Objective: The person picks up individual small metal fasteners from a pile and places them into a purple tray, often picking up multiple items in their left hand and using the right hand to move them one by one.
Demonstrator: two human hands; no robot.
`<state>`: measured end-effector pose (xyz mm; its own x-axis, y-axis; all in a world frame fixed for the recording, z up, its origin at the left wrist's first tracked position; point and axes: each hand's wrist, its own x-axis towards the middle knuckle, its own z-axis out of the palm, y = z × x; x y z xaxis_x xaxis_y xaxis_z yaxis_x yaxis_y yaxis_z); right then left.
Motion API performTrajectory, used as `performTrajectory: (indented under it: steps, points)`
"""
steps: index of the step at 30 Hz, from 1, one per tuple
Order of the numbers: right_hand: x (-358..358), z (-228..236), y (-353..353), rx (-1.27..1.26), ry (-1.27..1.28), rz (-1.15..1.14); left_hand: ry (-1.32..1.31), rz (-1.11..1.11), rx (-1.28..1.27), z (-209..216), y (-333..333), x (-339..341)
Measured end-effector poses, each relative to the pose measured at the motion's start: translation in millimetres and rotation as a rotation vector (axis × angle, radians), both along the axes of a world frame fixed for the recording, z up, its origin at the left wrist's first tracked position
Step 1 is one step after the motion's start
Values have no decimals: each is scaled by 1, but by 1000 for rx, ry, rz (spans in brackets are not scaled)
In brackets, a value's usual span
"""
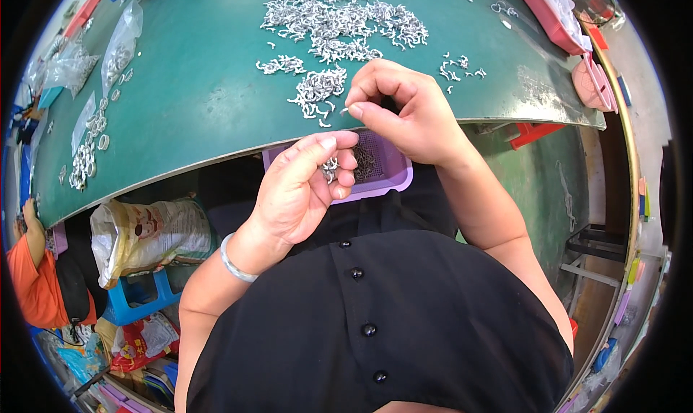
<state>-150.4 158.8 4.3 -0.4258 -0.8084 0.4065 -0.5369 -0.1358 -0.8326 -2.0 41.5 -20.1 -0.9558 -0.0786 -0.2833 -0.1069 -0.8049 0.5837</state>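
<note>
Above my lap my left hand [299, 185] is turned palm up, its fingers curled around several small curved white-and-grey pieces [330, 169]. My right hand [404, 110] is at the table's near edge, thumb and forefinger pinching one such small curved piece [344, 111]. A purple basket [399, 178] sits in my lap under both hands, partly hidden by them. Small dark pieces [367, 164] lie inside it. Just beyond my hands is a little heap of the curved pieces [321, 86] on the green table [209, 102].
A larger pile of curved pieces [339, 19] spreads farther back. Rings [85, 160] and plastic bags [121, 45] lie at left. Pink bins [552, 16] line the right edge. A full sack [151, 232] rests on a blue stool [141, 297]. Another person's orange sleeve [40, 276] shows far left.
</note>
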Motion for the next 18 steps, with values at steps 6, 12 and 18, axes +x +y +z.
performTrajectory:
  steps: [6,12,18]
  points:
    - [5,1,5,-71,77,190,33,24,30,-1,1,-4]
    - [2,-3,0,-56,169,69,44,21,27,-2,-2,1]
    - [8,-10,-12,43,491,-125,-1,-5,21,-6,-2,5]
